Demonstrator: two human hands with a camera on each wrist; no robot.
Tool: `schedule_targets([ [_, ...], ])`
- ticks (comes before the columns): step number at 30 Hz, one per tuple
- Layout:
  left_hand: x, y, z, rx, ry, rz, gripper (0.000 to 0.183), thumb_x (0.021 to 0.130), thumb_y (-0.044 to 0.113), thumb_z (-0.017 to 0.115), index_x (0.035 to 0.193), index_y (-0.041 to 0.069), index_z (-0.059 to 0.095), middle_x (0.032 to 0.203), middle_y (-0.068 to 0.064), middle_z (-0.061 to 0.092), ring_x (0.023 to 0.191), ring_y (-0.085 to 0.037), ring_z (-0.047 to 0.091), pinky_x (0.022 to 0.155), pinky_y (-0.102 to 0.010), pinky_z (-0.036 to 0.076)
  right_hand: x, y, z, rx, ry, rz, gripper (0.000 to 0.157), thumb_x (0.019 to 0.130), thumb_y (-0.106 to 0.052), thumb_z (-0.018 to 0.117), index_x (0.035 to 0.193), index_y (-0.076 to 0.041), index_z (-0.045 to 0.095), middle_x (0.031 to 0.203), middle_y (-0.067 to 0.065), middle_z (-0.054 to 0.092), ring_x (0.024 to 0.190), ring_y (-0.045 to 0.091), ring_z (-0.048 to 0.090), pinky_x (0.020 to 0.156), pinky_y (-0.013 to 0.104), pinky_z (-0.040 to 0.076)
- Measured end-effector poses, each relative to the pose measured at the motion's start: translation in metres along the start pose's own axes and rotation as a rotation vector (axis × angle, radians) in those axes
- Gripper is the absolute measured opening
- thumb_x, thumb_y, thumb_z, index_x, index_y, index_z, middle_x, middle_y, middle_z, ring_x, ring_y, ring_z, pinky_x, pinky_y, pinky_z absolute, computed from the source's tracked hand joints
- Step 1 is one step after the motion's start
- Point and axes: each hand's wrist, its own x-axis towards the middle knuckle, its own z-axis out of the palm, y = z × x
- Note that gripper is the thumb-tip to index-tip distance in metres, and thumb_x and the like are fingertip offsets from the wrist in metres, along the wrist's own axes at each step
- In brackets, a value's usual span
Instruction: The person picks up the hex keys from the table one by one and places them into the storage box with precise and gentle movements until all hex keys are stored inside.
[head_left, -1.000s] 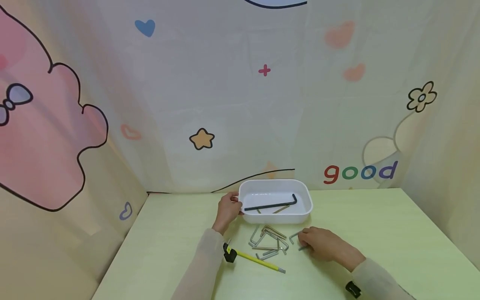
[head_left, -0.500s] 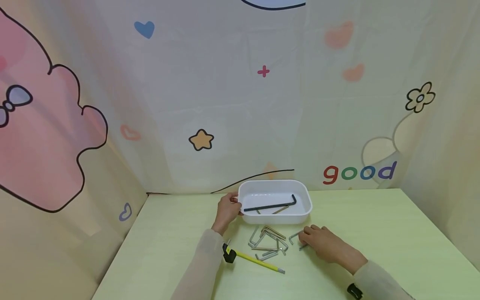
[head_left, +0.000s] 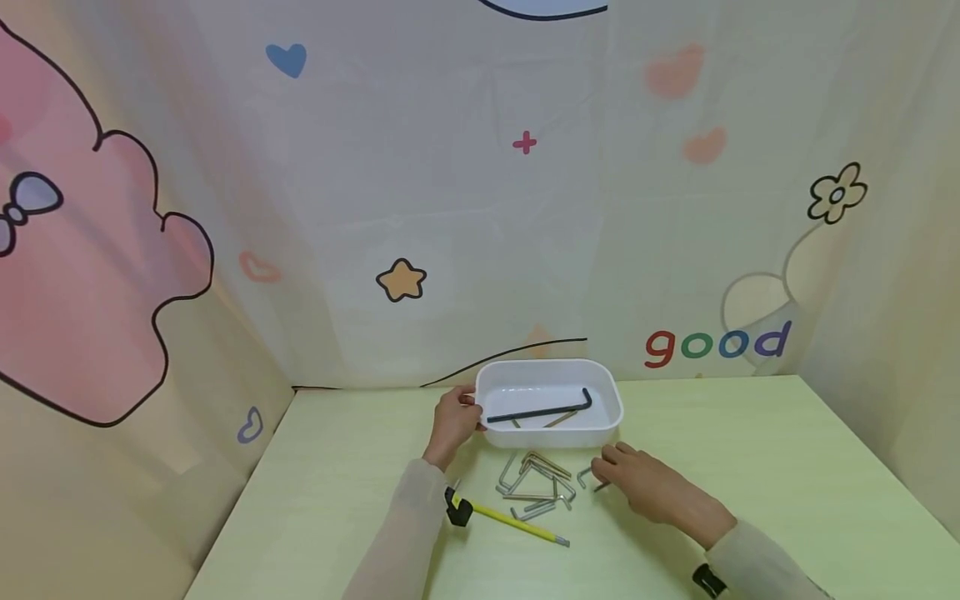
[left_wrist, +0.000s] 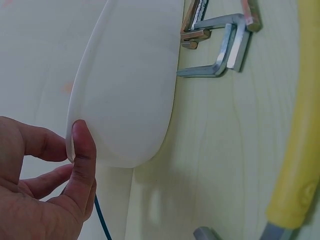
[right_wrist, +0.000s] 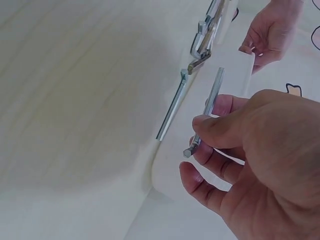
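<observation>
My left hand pinches the left rim of a white tray; thumb and fingers meet over that rim in the left wrist view. Inside the tray lie a long black hex key and some brass-coloured pieces. My right hand pinches a short silver hex key between thumb and fingers, lifted off the table. Below the right hand another silver hex key lies on the table. A pile of silver and brass-coloured hex keys lies before the tray.
A yellow-sleeved rod with a metal tip lies in front of the pile, beside my left sleeve. A printed curtain stands right behind the tray and along both sides of the pale table.
My right hand has risen slightly and shifted a little left, lifting the silver hex key from the table. The left hand stays on the tray rim.
</observation>
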Motion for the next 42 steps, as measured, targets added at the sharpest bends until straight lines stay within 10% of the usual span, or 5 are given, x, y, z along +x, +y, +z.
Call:
schedule_targets([
  [42,0.001,-0.003,0.000,-0.004,0.002,0.019,0.046,0.084,-0.001,0.055,0.130,-0.004,0.057,0.099,-0.015,0.057,0.069,-0.015,0.057,0.061,-0.027,0.059,0.034,-0.004,-0.037,-0.128,0.147,-0.004,0.036,0.080,0.010,0.070,0.099,-0.017,0.055,0.095,-0.003,0.052,0.088,0.016,0.047,0.065,0.024,0.034],
])
